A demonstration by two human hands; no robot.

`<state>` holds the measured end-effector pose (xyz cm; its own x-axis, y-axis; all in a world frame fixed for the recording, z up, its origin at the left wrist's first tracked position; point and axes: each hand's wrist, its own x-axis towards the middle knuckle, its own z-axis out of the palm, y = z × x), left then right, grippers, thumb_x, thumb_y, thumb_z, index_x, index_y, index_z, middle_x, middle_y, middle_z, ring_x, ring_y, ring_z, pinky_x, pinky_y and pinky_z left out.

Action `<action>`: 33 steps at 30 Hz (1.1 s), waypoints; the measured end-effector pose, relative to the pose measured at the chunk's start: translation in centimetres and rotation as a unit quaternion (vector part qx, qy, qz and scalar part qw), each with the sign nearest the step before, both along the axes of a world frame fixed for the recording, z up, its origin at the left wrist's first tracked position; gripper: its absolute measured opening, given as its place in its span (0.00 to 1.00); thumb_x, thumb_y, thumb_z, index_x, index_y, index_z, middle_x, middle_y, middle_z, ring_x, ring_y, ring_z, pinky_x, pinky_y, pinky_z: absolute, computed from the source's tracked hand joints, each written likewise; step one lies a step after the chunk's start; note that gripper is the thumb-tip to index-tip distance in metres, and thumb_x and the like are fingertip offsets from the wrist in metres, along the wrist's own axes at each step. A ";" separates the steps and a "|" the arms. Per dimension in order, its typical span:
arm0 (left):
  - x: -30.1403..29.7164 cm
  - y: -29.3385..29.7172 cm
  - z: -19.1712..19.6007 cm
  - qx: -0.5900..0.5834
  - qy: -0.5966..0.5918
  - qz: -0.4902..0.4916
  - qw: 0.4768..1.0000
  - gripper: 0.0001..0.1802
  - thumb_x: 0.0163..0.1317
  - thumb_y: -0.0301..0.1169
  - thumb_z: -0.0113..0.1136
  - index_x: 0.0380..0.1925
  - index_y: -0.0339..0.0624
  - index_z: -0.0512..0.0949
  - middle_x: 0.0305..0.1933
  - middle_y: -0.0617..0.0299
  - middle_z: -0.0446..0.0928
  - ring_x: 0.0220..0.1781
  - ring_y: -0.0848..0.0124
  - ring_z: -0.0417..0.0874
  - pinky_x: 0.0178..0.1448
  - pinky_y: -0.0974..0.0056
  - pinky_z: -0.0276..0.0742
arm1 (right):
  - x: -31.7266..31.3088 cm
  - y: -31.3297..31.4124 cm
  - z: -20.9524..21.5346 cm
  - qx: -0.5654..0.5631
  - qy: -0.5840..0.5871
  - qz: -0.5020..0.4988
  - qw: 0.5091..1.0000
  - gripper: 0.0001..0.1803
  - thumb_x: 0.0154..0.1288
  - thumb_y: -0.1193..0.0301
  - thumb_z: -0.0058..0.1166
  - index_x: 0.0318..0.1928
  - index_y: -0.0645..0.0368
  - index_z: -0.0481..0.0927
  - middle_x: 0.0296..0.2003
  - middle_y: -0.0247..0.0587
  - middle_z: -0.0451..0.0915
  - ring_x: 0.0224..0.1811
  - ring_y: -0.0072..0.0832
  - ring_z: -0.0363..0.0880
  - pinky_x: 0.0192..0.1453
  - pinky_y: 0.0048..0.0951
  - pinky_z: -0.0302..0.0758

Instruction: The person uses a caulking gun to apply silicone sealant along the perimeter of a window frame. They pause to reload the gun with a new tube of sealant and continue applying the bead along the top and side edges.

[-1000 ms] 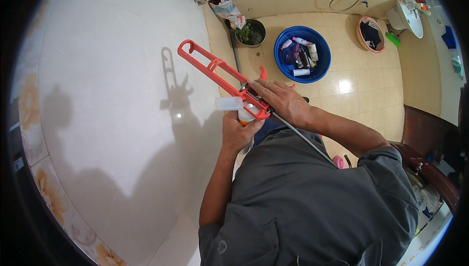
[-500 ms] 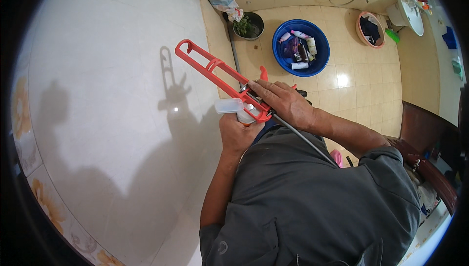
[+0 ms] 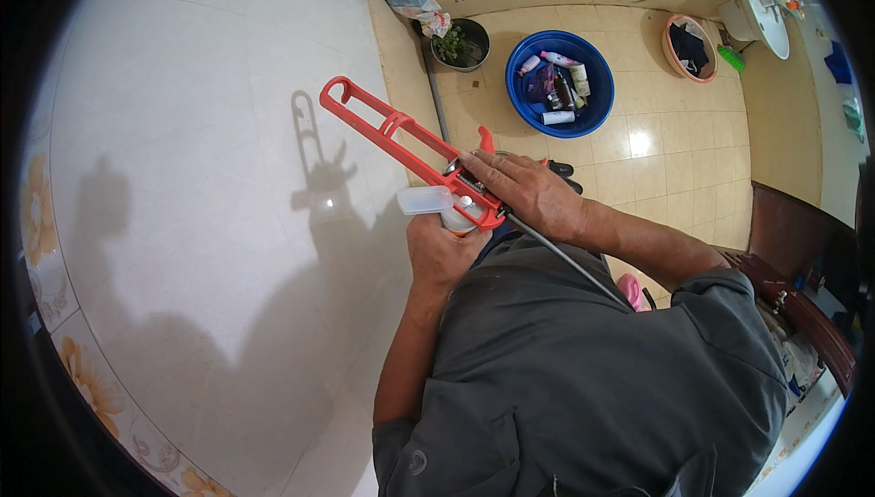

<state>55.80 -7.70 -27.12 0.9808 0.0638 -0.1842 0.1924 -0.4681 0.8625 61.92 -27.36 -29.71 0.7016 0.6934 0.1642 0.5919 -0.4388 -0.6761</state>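
Note:
My right hand [image 3: 538, 194] is closed around the body of a red caulking gun [image 3: 394, 120]. Its open cradle points up and to the left, and its metal rod [image 3: 565, 258] runs back against my dark shirt. Below the gun's body, my left hand [image 3: 441, 253] grips a white sealant cartridge [image 3: 458, 222], mostly hidden by the fingers and the gun frame. A translucent plastic piece [image 3: 425, 201] sticks out to the left beside the cartridge; the cradle holds no tube.
A pale wall [image 3: 200, 178] rises close on the left. On the tiled floor stand a blue basin [image 3: 517, 105] with bottles, a dark pot [image 3: 476, 44] with a plant, and a pink basin [image 3: 670, 52] with dark cloth. A white sink [image 3: 771, 27] is far right.
Both hands keep their grips, and the gun and cartridge barely move. The whole view has shifted slightly.

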 end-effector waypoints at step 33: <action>0.0 0.4 0.0 -0.090 0.082 -0.068 0.990 0.19 0.51 0.33 0.75 0.43 0.40 0.83 0.39 0.52 0.86 0.41 0.52 0.87 0.45 0.53 0.81 | 2.4 0.0 0.3 -0.040 0.077 0.093 0.992 0.45 0.68 0.71 0.61 0.82 0.47 0.57 0.66 0.53 0.78 0.54 0.49 0.88 0.52 0.41 0.89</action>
